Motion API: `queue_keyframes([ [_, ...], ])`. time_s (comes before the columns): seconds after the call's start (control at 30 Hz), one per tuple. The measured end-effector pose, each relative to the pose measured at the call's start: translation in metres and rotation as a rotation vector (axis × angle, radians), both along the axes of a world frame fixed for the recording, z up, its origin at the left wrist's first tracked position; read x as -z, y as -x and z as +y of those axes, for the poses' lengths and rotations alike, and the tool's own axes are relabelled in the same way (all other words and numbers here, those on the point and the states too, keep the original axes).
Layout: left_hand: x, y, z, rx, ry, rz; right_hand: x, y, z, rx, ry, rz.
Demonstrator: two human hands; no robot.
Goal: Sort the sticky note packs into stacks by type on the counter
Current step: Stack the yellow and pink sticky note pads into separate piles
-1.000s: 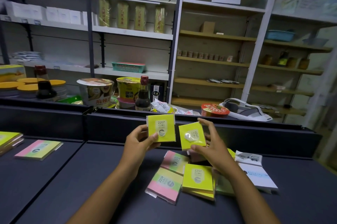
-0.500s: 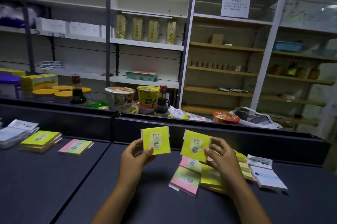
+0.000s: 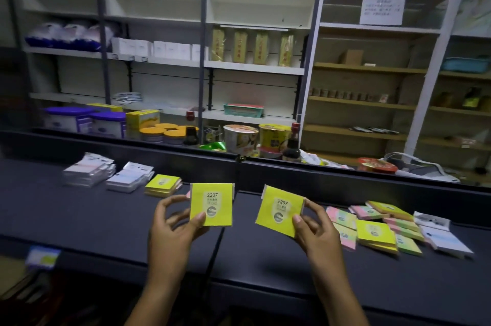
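Observation:
My left hand (image 3: 174, 224) pinches a yellow sticky note pack (image 3: 211, 204) marked 2207, held upright above the dark counter (image 3: 106, 222). My right hand (image 3: 316, 230) pinches a second yellow pack (image 3: 279, 210), tilted slightly. To the right lies an unsorted heap of yellow packs (image 3: 374, 232), pink-green packs (image 3: 342, 218) and white packs (image 3: 443, 239). At the left stand sorted stacks: yellow (image 3: 162, 185), white (image 3: 130, 176) and another white stack (image 3: 89, 170). A pink edge peeks out behind the left pack.
A raised dark ledge (image 3: 345, 174) runs along the counter's back. Behind it stand noodle cups (image 3: 240, 138), a sauce bottle (image 3: 292, 145), jars and tubs (image 3: 109, 123). Store shelves fill the background. The counter's front edge is close to my forearms.
The view has swung left, bringing the sorted stacks at the left fully into sight. Both hands, each still holding its yellow pack, have moved left, away from the heap.

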State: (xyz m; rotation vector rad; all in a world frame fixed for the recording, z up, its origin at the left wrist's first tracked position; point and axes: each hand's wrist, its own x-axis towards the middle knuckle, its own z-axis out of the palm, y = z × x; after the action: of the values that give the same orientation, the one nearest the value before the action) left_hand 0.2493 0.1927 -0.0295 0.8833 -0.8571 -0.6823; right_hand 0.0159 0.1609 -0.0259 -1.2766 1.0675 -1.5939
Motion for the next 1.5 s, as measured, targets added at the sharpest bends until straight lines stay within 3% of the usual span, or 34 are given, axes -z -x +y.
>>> queue_keyframes([
  [0.33,0.005,-0.096,0.060,-0.037,-0.019,-0.056,0.000,-0.094,0.046,-0.044,0.019,0.047],
  [0.6,0.008,-0.141,0.061,-0.115,-0.024,-0.054,-0.002,-0.143,0.026,-0.120,0.033,0.049],
  [1.13,0.008,-0.202,-0.015,-0.188,0.025,-0.016,-0.004,-0.218,-0.090,-0.200,0.070,0.134],
  [1.5,0.009,-0.267,-0.093,-0.042,0.044,-0.020,-0.008,-0.288,-0.162,-0.044,-0.030,0.290],
])
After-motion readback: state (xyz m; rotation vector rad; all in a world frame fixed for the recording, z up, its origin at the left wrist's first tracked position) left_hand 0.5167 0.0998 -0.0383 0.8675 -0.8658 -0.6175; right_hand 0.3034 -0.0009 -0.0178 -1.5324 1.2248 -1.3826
